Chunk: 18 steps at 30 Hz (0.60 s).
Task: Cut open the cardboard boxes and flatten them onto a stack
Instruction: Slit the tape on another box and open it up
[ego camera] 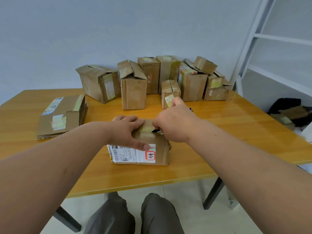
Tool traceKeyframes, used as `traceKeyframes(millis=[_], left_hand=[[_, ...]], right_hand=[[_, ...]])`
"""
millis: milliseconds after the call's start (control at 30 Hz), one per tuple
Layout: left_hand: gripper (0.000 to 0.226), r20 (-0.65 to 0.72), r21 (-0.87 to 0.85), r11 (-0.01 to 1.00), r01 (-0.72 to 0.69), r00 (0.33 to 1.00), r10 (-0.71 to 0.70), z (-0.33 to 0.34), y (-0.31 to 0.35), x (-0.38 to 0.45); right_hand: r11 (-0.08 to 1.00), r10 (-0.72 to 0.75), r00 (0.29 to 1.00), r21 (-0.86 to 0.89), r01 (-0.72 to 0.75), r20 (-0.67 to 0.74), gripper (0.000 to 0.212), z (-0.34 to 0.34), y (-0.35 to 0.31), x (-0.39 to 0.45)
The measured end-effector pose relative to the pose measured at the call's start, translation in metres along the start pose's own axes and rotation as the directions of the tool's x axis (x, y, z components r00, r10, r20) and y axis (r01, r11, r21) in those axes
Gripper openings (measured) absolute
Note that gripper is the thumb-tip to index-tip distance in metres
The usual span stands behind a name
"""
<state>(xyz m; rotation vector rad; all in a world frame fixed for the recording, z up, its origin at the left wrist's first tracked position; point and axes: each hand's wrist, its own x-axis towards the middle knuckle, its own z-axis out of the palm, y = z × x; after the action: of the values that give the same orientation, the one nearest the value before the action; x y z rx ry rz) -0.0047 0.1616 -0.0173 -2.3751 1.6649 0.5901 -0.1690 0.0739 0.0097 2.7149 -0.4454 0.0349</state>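
A small cardboard box (152, 154) with a white shipping label and a red stamp sits on the table in front of me. My left hand (125, 130) lies spread over its top left, thumb down on the label, fingers straight. My right hand (172, 122) is curled round a dark cutter (156, 130) whose tip is at the taped seam on the box's top. Most of the cutter is hidden in the fist. A stack of flattened cardboard (62, 115) lies at the left of the table.
Several taped cardboard boxes (133, 88) stand in a row along the far edge of the orange table (219, 149). A white metal frame (253, 48) rises at the right, with a dark bag and cardboard scraps (290, 112) on the floor below it.
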Motion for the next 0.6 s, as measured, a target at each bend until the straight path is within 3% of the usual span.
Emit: traceKeyframes(millis=[100, 233, 467, 600], left_hand=[[0.124, 0.002, 0.014, 1.0, 0.009, 1.0, -0.009, -0.001, -0.001, 0.001], [0.125, 0.003, -0.01, 1.0, 0.013, 1.0, -0.013, 0.0, -0.002, 0.002], [0.126, 0.002, -0.018, 1.0, 0.01, 1.0, -0.01, -0.001, -0.001, 0.001], [0.129, 0.001, -0.045, 0.999, 0.002, 1.0, -0.002, 0.003, -0.004, 0.001]], right_hand=[[0.998, -0.01, 1.0, -0.056, 0.012, 0.029, 0.03, -0.005, 0.006, -0.004], [0.999, 0.053, 0.994, -0.009, -0.052, 0.098, 0.035, 0.0, 0.027, -0.023], [0.991, 0.104, 0.993, 0.084, -0.109, 0.054, 0.031, 0.024, 0.041, -0.031], [0.902, 0.277, 0.949, 0.299, -0.311, 0.151, 0.022, 0.029, 0.053, -0.036]])
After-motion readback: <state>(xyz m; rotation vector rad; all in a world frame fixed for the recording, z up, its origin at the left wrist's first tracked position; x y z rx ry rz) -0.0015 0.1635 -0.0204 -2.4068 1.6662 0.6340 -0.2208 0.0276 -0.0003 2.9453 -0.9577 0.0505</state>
